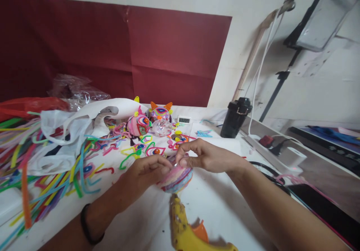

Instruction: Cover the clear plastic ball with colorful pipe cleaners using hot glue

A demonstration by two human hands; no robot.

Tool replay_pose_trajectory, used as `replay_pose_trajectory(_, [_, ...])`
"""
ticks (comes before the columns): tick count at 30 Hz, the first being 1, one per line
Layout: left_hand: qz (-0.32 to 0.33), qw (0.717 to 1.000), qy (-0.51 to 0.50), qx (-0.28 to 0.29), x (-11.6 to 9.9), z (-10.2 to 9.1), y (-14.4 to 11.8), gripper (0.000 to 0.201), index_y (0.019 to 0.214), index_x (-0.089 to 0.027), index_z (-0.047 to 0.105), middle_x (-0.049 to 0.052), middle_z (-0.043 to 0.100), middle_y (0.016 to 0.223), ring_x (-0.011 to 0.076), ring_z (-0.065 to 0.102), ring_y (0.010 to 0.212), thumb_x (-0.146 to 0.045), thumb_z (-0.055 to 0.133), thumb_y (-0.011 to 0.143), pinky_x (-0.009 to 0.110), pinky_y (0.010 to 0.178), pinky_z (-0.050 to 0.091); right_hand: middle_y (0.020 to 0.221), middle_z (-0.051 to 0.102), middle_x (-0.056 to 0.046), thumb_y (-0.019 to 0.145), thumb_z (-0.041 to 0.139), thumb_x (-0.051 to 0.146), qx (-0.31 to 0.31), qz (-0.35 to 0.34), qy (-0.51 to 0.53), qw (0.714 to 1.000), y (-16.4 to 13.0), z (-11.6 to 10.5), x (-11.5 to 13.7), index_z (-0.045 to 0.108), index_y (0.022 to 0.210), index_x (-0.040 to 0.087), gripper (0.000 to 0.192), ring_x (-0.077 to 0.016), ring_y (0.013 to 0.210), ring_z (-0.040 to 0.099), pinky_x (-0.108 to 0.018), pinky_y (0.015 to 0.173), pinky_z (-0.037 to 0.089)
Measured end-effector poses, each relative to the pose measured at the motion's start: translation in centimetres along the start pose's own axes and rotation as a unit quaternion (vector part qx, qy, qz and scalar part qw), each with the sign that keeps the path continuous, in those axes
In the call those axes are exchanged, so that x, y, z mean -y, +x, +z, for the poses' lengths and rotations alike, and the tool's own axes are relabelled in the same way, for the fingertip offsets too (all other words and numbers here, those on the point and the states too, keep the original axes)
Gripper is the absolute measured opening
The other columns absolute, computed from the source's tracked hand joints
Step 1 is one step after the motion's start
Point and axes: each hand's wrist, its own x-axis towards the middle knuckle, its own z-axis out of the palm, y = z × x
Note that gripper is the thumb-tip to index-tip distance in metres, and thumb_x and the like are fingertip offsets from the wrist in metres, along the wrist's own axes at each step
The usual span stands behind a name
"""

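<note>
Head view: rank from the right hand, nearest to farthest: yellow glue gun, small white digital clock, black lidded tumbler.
From the right hand, which rests on the pink striped yarn-wrapped ball:
1. Small white digital clock, behind the hand, a little left.
2. Yellow glue gun, below the hands at the near table edge.
3. Black lidded tumbler, back right by the wall.
The clock and tumbler are close to call.

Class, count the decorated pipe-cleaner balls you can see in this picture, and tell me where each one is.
3. One striped ball is held between the left hand and right hand. A pink ball and an orange-eared ball sit further back on the table. Others may be hidden.
</note>
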Motion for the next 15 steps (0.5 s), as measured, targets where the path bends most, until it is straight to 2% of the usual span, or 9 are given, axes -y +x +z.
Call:
replay_pose_trajectory(4, [-0.017,0.999,-0.022,-0.016,-0.1,0.1,0.1,0.026,0.086,-0.017,0.064,-0.002,0.056,0.071,0.0126,0.047,0.066,-0.041,0.066,0.076,0.024,0.06,0.034,0.071,0.058,0.0,0.083,0.059,0.031,-0.006,0.004,0.002,1.0,0.0,0.2,0.2,0.066,0.085,0.012,0.02,-0.0127,0.067,0.048,-0.024,0.061,0.04])
replay_pose_trajectory(11, [-0.006,0.997,0.055,-0.046,0.6,0.0,0.1,0.024,0.076,-0.016,0.067,-0.003,0.053,0.066,0.0119,0.044,0.063,-0.039,0.062,0.079,0.024,0.059,0.032,0.072,0.059,-0.001,0.083,0.059,0.03,-0.015,0.009,0.003,1.0,0.1,1.0,0.8,0.065,0.085,0.011,0.02,-0.0129,0.067,0.05,-0.024,0.062,0.043])
replay_pose_trajectory(15, [-0.007,0.997,0.07,-0.042,0.7,-0.2,0.1,0.021,0.078,-0.016,0.068,-0.002,0.055,0.067,0.0123,0.046,0.064,-0.036,0.062,0.08,0.024,0.059,0.034,0.074,0.061,-0.002,0.083,0.058,0.031,-0.014,0.002,-0.006,1.0,0.2,1.2,0.8,0.065,0.084,0.011,0.021,-0.0138,0.068,0.052,-0.025,0.064,0.044])
